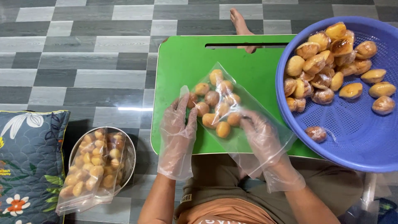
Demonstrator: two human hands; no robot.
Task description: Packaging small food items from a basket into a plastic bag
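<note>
A clear plastic bag [219, 108] with several small golden-brown cakes inside lies on a green lap table [182, 62]. My left hand [179, 132], in a loose clear plastic glove, rests flat with fingers spread on the bag's left edge. At the bag's lower right end, my right hand [261, 139], also gloved, pinches the bag. A blue perforated basket [352, 137] at the right holds several more small cakes [327, 62], and one wrapped cake [316, 133] lies apart near its front.
A round metal bowl [129, 157] on the floor at the left holds two filled clear bags of cakes [93, 170]. A dark floral cushion [29, 161] lies at the far left. My bare foot [241, 25] shows beyond the table on grey tiled floor.
</note>
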